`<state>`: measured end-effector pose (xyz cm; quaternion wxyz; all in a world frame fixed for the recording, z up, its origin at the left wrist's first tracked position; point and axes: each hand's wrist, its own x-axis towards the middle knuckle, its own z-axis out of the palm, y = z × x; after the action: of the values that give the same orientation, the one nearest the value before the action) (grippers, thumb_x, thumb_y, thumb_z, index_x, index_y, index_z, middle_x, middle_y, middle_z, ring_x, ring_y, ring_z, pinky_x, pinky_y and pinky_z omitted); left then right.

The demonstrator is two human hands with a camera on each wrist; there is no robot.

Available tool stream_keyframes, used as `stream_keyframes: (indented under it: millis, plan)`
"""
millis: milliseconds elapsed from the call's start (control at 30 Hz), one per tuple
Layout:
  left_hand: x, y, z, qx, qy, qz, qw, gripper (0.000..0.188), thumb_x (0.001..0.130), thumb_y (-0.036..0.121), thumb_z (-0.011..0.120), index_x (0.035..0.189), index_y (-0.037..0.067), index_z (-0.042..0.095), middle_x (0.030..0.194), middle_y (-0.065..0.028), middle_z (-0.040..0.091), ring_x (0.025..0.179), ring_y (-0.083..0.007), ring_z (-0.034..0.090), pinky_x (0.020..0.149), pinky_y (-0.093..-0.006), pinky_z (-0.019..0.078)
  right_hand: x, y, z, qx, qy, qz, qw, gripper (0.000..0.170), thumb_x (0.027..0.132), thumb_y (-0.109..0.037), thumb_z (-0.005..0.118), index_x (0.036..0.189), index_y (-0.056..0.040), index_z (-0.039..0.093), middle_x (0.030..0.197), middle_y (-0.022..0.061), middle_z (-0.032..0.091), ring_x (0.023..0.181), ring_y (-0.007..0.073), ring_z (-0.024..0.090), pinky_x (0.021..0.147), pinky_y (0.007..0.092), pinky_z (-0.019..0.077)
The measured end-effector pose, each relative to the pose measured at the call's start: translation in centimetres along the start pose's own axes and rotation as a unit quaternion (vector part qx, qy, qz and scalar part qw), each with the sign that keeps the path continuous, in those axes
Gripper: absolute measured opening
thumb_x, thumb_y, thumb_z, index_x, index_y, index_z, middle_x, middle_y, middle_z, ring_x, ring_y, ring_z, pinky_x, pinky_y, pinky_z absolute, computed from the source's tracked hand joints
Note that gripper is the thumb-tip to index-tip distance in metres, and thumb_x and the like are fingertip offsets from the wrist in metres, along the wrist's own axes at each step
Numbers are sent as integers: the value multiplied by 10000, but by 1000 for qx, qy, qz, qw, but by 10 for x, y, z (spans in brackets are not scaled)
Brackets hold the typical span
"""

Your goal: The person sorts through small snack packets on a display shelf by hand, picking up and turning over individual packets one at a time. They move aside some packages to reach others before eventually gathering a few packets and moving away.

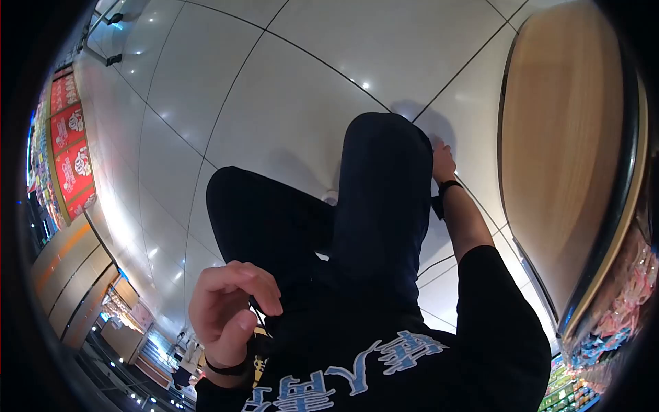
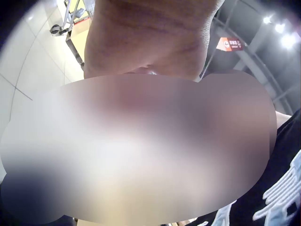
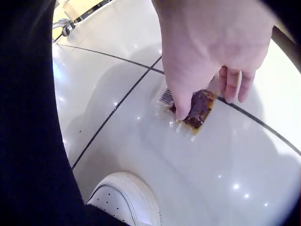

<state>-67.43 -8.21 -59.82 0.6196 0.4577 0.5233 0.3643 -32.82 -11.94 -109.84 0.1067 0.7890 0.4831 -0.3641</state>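
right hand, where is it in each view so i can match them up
Head: the right hand is right of centre, beside the right knee.
Left wrist: not visible; a large area is blurred.
Right wrist: upper right, touching a packet.
Shared landmark: the pale tiled floor.

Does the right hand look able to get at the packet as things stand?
Probably yes: the right hand has its thumb across the packet, nothing visible blocks it, and the white shoe stands clear of both.
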Motion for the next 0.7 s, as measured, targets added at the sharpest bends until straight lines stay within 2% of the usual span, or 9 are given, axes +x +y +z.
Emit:
stream_keyframes:
  millis: [100,133,200,333,433,500,600,633,700]
  plan:
    - [-3,-15,-3,16,26,10,999,345,967,180,581,1232,-35,529,843,-124,636,769,-198,630,744,-345,514,11,-1,21,-4,20,-6,1000,695,746,-330,823,1304,-70,500,1256,215,569,1151,409,617,937,498,535]
    - [-5,-16,-6,11,34,13,999,340,967,170,576,1234,-36,533,849,-123,635,776,-195,630,749,-341,514,8,-2,15,50,-6,10,999,545,753,-294,804,1214,-76,610,1213,219,634,1140,391,636,929,489,540]
    - [-11,-13,-11,-2,46,19,999,332,966,149,565,1238,-39,540,859,-121,633,791,-189,632,759,-333,514,-2,-5,6,11,-32,17,999,370,776,-263,766,1089,-77,697,1133,215,696,1095,377,666,914,476,548]
    - [-27,25,-12,9,34,-3,999,316,966,63,524,1265,-31,556,923,-101,640,859,-175,629,810,-302,507,-48,16,-17,12,6,13,1000,294,810,-283,731,1015,-72,715,1027,205,720,1008,397,684,881,492,550]
    - [-52,92,-5,24,-14,-31,999,314,973,52,520,1276,-20,559,949,-91,638,893,-169,630,830,-298,502,-128,21,-86,114,85,18,990,280,819,-292,753,945,-53,684,910,205,710,918,402,677,801,500,535]
    - [-71,146,-3,35,-51,-37,997,317,988,59,529,1296,-9,560,963,-80,633,918,-167,632,854,-298,501,-192,30,-136,147,109,-22,983,297,823,-293,757,943,-39,660,908,206,709,891,411,672,778,498,527]
    - [-104,226,4,18,-100,-37,994,310,1012,67,526,1312,-5,556,982,-82,637,928,-167,633,881,-312,513,-320,23,-251,182,121,-51,975,273,869,-282,733,918,-35,628,863,204,686,857,409,661,750,486,518]
    - [-111,253,13,18,-112,-41,993,301,1008,59,519,1298,-6,563,973,-78,638,923,-167,631,882,-318,511,-368,16,-297,190,93,-44,976,276,895,-293,705,937,-44,594,892,186,689,902,402,662,778,496,516]
    - [-133,298,30,29,-123,-53,991,286,998,41,504,1270,-9,577,955,-70,638,912,-168,626,885,-328,508,-451,8,-358,231,150,-53,960,256,899,-279,704,922,-51,590,892,172,667,884,396,653,767,490,517]
